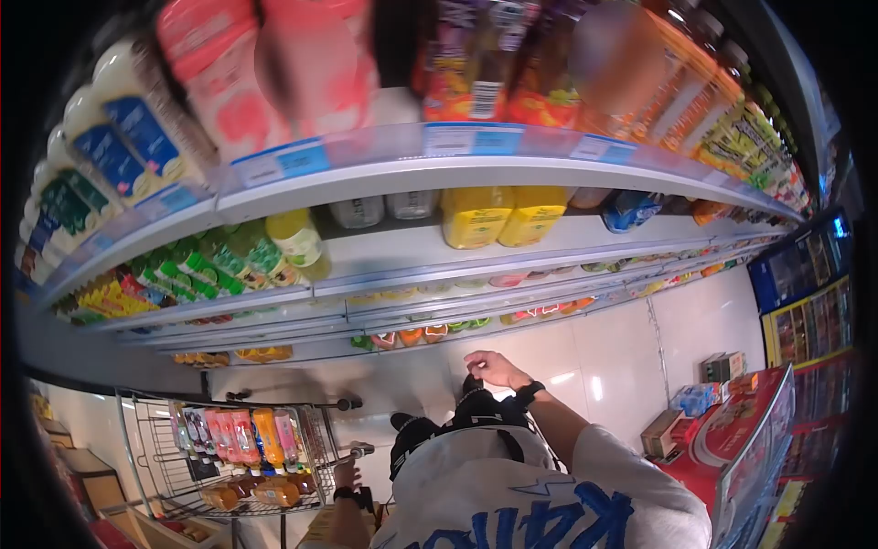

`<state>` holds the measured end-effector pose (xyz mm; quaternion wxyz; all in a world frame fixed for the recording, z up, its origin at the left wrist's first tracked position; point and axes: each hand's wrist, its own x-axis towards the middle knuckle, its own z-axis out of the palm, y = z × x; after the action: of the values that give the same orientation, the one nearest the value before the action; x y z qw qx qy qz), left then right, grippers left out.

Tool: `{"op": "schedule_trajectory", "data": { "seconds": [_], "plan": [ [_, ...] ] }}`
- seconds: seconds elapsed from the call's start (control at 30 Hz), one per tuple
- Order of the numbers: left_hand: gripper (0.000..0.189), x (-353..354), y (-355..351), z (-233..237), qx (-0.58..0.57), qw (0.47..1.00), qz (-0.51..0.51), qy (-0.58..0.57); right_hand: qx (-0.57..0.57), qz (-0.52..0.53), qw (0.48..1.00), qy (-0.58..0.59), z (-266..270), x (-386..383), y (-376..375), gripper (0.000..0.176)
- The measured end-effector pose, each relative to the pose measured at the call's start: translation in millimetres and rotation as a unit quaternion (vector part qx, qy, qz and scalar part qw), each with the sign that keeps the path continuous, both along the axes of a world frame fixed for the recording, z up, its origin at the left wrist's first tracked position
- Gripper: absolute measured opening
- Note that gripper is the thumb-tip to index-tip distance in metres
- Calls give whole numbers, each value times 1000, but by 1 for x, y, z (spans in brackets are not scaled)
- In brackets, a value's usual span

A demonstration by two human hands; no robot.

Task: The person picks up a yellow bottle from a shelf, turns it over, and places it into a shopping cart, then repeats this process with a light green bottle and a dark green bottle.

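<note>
My right hand (498, 370), a dark band on its wrist, hangs in front of my body above the floor. Its fingers are loosely bent and somewhat apart, with nothing visible in them. Lower left, my left hand (347, 474) is beside the wire shopping cart (146, 457), close to its handle end (362, 451). Its fingers look apart and do not appear wrapped round the handle; the hand is small and dim here. Inside the cart stand pink bottles (240, 435) and orange bottles (268, 437), and bottles of brown drink (277, 494) lie nearer me.
A drinks shelf (366, 178) spans the view ahead. Large pink bottles (219, 82) fill part of its top level, with yellow bottles (480, 217) and a pale yellow-green bottle (299, 243) below. On the right is a red display stand (732, 439), with boxes (665, 432) on the floor beside it.
</note>
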<state>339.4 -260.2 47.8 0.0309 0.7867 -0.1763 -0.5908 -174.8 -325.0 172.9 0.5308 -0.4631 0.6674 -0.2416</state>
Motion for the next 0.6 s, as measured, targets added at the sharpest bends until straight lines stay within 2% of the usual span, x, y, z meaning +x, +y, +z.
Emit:
{"op": "schedule_trajectory", "data": {
  "seconds": [0.1, 0.13, 0.17, 0.2, 0.23, 0.27, 0.33, 0.4, 0.47, 0.5, 0.57, 0.6],
  "plan": [
    [41, -101, -58, 36, -178, 972, -131, 76, -70, -86, 992, -60, 50, -29, -14, 30],
    [36, -128, -75, 26, -280, 933, -212, 72, -111, -124, 981, -101, 68, -39, -18, 26],
    [36, -166, -92, 66, -339, 899, -262, 95, -113, -121, 980, -108, 84, -50, -22, 26],
    [37, -212, -109, 124, -394, 858, -309, 117, -203, -155, 964, -67, 99, -62, -27, 26],
    [35, -246, -121, 154, -414, 837, -325, 149, -291, -188, 938, -26, 116, -73, -32, 25],
    [34, -278, -132, 183, -433, 814, -341, 181, -292, -184, 938, -33, 134, -84, -37, 25],
    [35, -341, -144, 258, -543, 744, -340, 191, -432, -246, 867, 37, 177, -108, -51, 27],
    [37, -392, -148, 342, -586, 721, -354, 111, -454, -247, 854, 52, 222, -128, -66, 30],
    [43, -425, -157, 375, -669, 666, -317, 88, -474, -245, 842, 70, 253, -142, -78, 34],
    [43, -440, -163, 391, -671, 666, -314, 87, -487, -221, 840, 98, 265, -149, -84, 39],
    [58, -466, -175, 415, -734, 607, -295, 66, -499, -193, 836, 125, 275, -161, -99, 45],
    [58, -477, -180, 419, -735, 608, -294, 65, -510, -146, 826, 190, 274, -166, -106, 48]
  ]
}}
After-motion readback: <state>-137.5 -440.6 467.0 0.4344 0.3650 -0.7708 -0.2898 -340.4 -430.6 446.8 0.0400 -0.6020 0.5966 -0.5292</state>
